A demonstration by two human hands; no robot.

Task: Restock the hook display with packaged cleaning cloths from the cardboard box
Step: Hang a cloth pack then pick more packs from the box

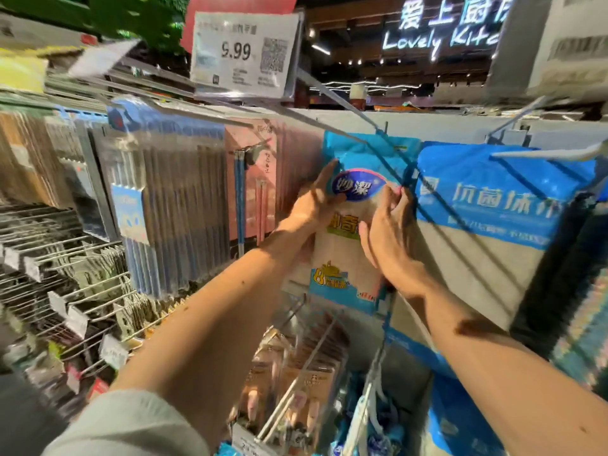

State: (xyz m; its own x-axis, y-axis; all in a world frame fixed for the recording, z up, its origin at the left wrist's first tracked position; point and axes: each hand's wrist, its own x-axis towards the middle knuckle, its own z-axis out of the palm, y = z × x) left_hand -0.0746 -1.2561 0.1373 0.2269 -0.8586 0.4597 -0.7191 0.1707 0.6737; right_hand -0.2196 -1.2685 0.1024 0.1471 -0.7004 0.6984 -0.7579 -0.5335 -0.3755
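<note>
— What do we hold at this moment?

— We hold a blue and white plastic pack of cleaning cloths (343,258), flat, with a dark blue oval logo on its front. Both our hands are on it.

— How do the hands lie?

— Our left hand (314,200) grips the left edge of the pack, and its fingers reach up along this edge beside the logo. Our right hand (391,238) grips the right edge. Its fingers are curled round the edge at the height of the logo and the thumb presses on the front.

— And where is the pack on the display?

— It is in the upper row, upright, with its top at the long thin metal hook (339,100) that comes out of the back wall. We cannot tell if the hook goes through the pack.

— What is beside it?

— On the right, just beside it, hangs a bigger blue plastic pack with grey cloth (487,205), on its own hook. On the left hang pale pink flat packets (258,179). Above the hook stands a white price tag with 9.99 (243,54). Under the pack, lower hooks carry small clear packets (296,373).
</note>
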